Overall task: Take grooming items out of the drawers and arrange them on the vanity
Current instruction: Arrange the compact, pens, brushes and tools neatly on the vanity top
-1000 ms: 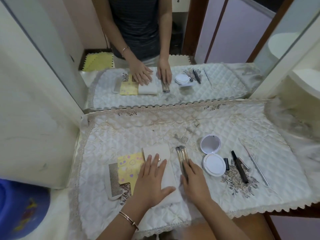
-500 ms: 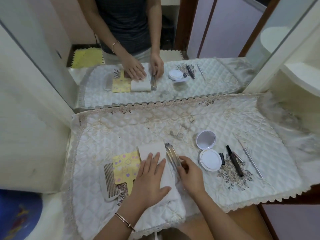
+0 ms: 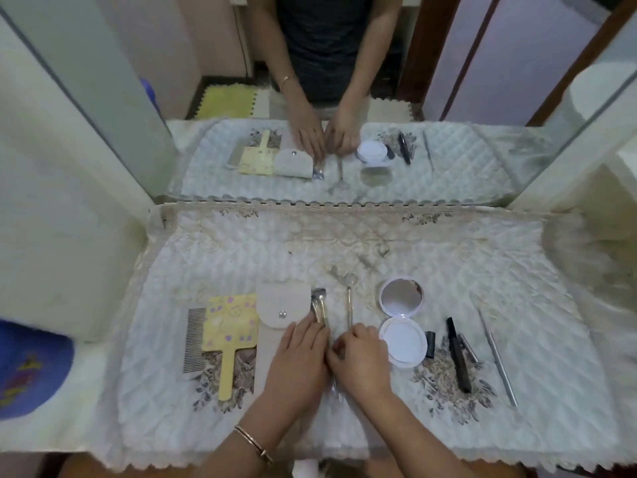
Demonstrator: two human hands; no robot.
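On the quilted vanity cloth (image 3: 448,263) lie a comb (image 3: 194,339), a yellow paddle mirror (image 3: 230,326) and a beige snap pouch (image 3: 282,305). My left hand (image 3: 296,360) rests flat over the pouch's lower part, its fingertips on the handles of two metal tools (image 3: 319,305). My right hand (image 3: 362,360) is curled, pinching the near end of a thin gold tool (image 3: 350,305) that lies apart to their right. Further right are an open white compact (image 3: 403,343), a black cap (image 3: 429,343), a black pencil (image 3: 458,357), a small silver tube (image 3: 468,346) and a long metal pick (image 3: 496,357).
A mirror (image 3: 344,98) stands along the back edge and reflects the items and a person's arms. White side panels (image 3: 69,236) flank the vanity. A blue object (image 3: 27,367) sits low at the left. The cloth's lace edge (image 3: 448,457) runs along the front.
My right hand has drawn one thin gold tool to the right, away from the other two. My left hand slid off the pouch's top toward the tools, uncovering the snap flap.
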